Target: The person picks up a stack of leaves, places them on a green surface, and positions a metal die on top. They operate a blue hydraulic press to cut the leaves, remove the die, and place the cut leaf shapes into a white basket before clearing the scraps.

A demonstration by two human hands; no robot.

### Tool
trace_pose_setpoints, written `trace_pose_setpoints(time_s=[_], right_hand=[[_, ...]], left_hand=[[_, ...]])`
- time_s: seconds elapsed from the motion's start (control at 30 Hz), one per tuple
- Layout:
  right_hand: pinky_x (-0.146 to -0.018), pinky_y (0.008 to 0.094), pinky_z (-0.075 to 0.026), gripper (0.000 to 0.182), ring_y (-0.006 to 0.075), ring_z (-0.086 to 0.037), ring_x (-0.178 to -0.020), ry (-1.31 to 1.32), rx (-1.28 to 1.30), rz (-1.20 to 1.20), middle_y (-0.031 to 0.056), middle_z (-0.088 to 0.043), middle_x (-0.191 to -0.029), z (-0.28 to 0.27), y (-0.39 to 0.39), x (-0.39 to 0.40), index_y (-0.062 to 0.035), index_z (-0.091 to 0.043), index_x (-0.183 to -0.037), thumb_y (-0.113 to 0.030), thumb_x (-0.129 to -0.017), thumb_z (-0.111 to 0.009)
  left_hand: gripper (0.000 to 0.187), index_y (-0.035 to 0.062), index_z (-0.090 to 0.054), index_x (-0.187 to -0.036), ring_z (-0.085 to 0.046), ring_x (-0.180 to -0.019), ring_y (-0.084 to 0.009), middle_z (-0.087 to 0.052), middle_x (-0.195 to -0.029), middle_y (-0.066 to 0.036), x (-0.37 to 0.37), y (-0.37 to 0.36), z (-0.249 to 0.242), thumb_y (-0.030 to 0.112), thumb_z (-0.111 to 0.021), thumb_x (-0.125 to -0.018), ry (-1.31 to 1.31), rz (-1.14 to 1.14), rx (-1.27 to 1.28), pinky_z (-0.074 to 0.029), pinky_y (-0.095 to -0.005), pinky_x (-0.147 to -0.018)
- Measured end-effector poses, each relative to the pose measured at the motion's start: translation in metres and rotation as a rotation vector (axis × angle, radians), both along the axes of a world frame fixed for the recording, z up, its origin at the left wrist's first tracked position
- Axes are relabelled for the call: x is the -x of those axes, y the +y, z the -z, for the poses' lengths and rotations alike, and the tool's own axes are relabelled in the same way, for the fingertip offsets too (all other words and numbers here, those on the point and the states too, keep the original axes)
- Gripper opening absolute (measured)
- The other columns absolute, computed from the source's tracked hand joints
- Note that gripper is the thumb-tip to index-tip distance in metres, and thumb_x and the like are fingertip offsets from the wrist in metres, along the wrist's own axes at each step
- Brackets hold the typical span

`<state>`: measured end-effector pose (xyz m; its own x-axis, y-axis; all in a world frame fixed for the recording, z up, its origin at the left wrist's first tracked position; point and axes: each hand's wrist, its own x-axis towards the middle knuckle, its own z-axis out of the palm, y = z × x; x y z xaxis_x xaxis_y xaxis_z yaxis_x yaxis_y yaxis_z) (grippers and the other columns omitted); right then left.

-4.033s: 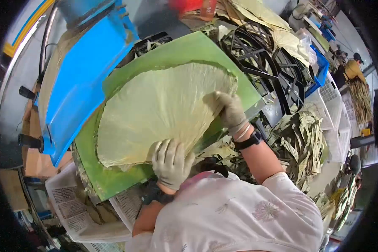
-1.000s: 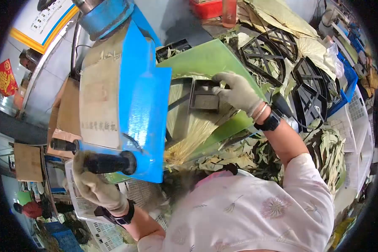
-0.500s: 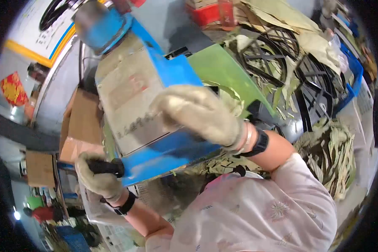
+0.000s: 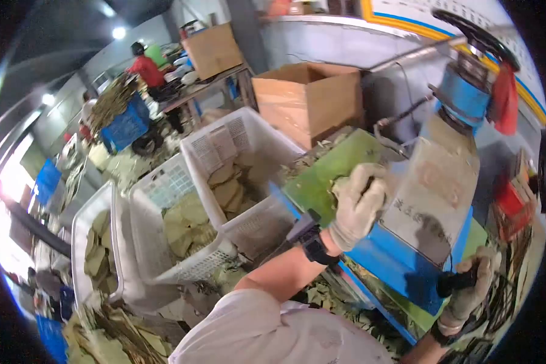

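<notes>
My left hand (image 4: 359,209), in a cream work glove, is over the green board (image 4: 321,173) beside the head of a blue and grey press (image 4: 434,188). Its fingers are bent inward, with a bit of pale green material at their tips; I cannot tell exactly what it is. On the near right side of the press, my right hand (image 4: 476,288), gloved alike, is wrapped round a black handle (image 4: 457,282). Faded red and black lettering marks the grey top plate. Small leaf-like scraps lie at the board's far left edge.
White plastic baskets (image 4: 236,233) with flat grey-green pieces (image 4: 188,224) stand to the left. Behind them sits an open cardboard box (image 4: 309,100). A black handwheel (image 4: 476,36) tops the press. A person in red (image 4: 147,73) is at a far table. Dry leaves (image 4: 112,333) lie at lower left.
The view has swung left, bringing the baskets in. My left hand has left a black handle for the green board; my right hand has gone from over the press to a handle.
</notes>
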<state>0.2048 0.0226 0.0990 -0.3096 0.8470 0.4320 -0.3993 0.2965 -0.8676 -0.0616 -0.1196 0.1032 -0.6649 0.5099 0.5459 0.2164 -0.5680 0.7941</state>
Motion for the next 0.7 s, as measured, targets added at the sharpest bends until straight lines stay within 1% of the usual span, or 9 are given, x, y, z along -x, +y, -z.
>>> trace_pose_setpoints(time_s=[0.07,0.3,0.37,0.43,0.5,0.57,0.6,0.63,0.7], right_hand=[[-0.068,0.0264,-0.041,0.033,0.0112,-0.049,-0.074,0.019,-0.007,-0.072,0.0017,-0.049,-0.083,0.009,0.008,-0.006,-0.0011,-0.057,-0.117,-0.032,-0.106,-0.049],[-0.068,0.0277,-0.04,0.034,0.0119,-0.048,-0.074,0.015,0.011,-0.111,0.0022,-0.05,-0.082,0.023,0.016,-0.009,-0.0025,-0.056,-0.115,-0.035,-0.107,-0.048],[-0.067,0.0275,-0.04,0.032,0.0118,-0.048,-0.073,0.008,-0.031,-0.134,0.0024,-0.05,-0.083,0.026,0.018,-0.011,-0.0029,-0.056,-0.115,-0.033,-0.108,-0.047],[-0.068,0.0267,-0.041,0.028,0.0116,-0.048,-0.074,0.03,-0.053,-0.162,0.0017,-0.051,-0.084,0.035,0.025,-0.013,-0.0035,-0.057,-0.114,-0.029,-0.108,-0.046],[-0.065,0.0241,-0.043,0.024,0.0107,-0.048,-0.075,0.065,0.144,-0.028,0.0027,-0.048,-0.089,0.032,0.02,-0.014,-0.0048,-0.055,-0.105,-0.027,-0.105,-0.048],[-0.068,0.028,-0.046,0.019,0.0137,-0.05,-0.077,0.096,0.059,-0.053,0.0037,-0.05,-0.094,0.022,0.011,-0.011,-0.0024,-0.058,-0.105,-0.019,-0.103,-0.05],[-0.069,0.0282,-0.047,0.017,0.0153,-0.053,-0.078,-0.19,-0.189,0.249,0.0061,-0.054,-0.098,0.018,0.001,-0.005,-0.0007,-0.06,-0.108,-0.013,-0.103,-0.049],[-0.068,0.0279,-0.048,0.019,0.0161,-0.055,-0.078,-0.211,-0.329,0.225,0.0081,-0.057,-0.1,0.024,0.008,-0.009,0.0015,-0.061,-0.112,-0.008,-0.104,-0.047],[-0.069,0.0292,-0.049,0.03,0.0135,-0.056,-0.078,-0.15,-0.305,0.206,0.0077,-0.058,-0.091,0.007,-0.016,0.014,0.0018,-0.061,-0.106,-0.025,-0.107,-0.046]], left_hand=[[0.022,-0.0018,-0.052,-0.118,-0.05,-0.066,-0.0112,-0.06,-0.075,-0.006,0.003,0.0,0.008,0.013,-0.05,-0.101,0.017,-0.019,0.024,-0.043,-0.027,-0.063],[0.024,-0.0007,-0.054,-0.117,-0.049,-0.067,-0.0097,-0.059,-0.078,-0.003,0.001,0.003,0.019,0.017,-0.05,-0.103,0.031,-0.047,0.038,-0.042,-0.0262,-0.063],[0.025,-0.0006,-0.056,-0.116,-0.05,-0.074,-0.0116,-0.059,-0.08,-0.003,-0.001,-0.001,0.018,0.019,-0.051,-0.102,-0.047,0.029,0.009,-0.044,-0.0279,-0.069],[0.025,-0.0008,-0.058,-0.114,-0.052,-0.081,-0.0157,-0.058,-0.084,-0.006,0.0,-0.002,0.02,0.02,-0.052,-0.102,0.101,-0.094,0.036,-0.045,-0.0315,-0.077],[0.027,-0.0003,-0.059,-0.113,-0.055,-0.088,-0.02,-0.061,-0.093,-0.01,0.001,0.001,0.024,0.022,-0.054,-0.1,0.031,-0.047,0.047,-0.045,-0.0348,-0.083],[0.027,0.0007,-0.061,-0.111,-0.059,-0.092,-0.0221,-0.064,-0.102,-0.012,0.01,-0.002,0.021,0.024,-0.057,-0.098,0.399,-0.345,0.087,-0.047,-0.0371,-0.085],[0.026,0.001,-0.062,-0.11,-0.06,-0.094,-0.0224,-0.065,-0.103,-0.012,0.014,-0.001,0.021,0.023,-0.062,-0.096,0.441,-0.362,0.098,-0.048,-0.0374,-0.087],[0.026,0.0014,-0.063,-0.11,-0.062,-0.097,-0.0226,-0.066,-0.104,-0.013,0.019,-0.001,0.023,0.022,-0.066,-0.094,0.485,-0.37,0.111,-0.05,-0.0378,-0.089],[0.025,0.0023,-0.065,-0.108,-0.063,-0.099,-0.0217,-0.067,-0.105,-0.01,0.029,-0.002,0.015,0.014,-0.075,-0.088,0.491,-0.445,0.194,-0.051,-0.0369,-0.091]])
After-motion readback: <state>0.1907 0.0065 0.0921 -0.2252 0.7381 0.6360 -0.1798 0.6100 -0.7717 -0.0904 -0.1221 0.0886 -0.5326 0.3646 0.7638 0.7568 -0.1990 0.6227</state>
